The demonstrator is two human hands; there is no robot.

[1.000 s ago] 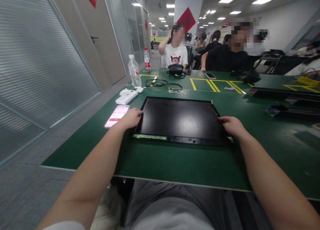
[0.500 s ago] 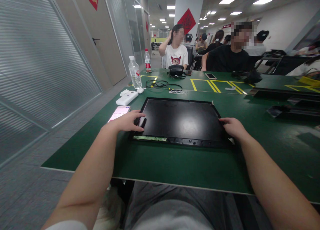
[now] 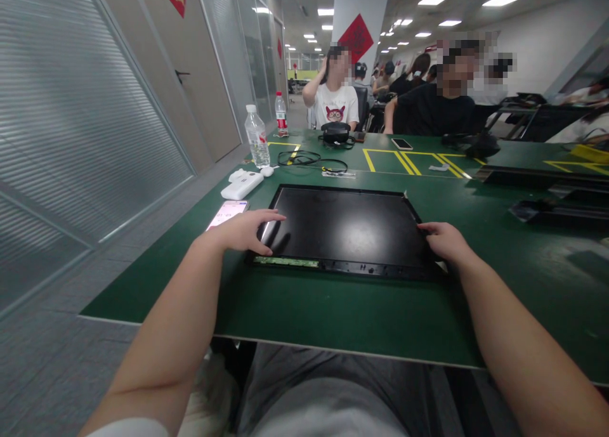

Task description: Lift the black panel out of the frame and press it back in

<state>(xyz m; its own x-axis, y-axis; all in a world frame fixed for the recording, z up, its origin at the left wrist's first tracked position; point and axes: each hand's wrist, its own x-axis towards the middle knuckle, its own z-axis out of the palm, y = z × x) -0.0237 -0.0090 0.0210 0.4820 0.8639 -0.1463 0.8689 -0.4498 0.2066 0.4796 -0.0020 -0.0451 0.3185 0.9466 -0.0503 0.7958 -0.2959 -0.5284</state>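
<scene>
A black display panel (image 3: 342, 228) lies flat on the green table in front of me, glossy screen side up. A green circuit board strip (image 3: 285, 262) runs along the left part of its near edge. My left hand (image 3: 250, 231) reaches over the panel's left edge with thumb and fingers spread apart; whether the fingertips touch the screen I cannot tell. At the right edge, my right hand (image 3: 445, 241) grips the panel's rim, its fingers bent and partly hidden. A lit phone (image 3: 229, 214) lies just beyond my left wrist.
Behind the phone are a white device (image 3: 242, 186) and a water bottle (image 3: 257, 137); a red-capped bottle (image 3: 281, 115) stands farther back. A black cable (image 3: 299, 158) lies beyond the panel. Dark long parts (image 3: 537, 178) rest at the right. People sit across the table (image 3: 333, 323).
My left hand has shifted slightly right over the panel, and its thumb and fingers have spread wider. My right hand and the panel stay put.
</scene>
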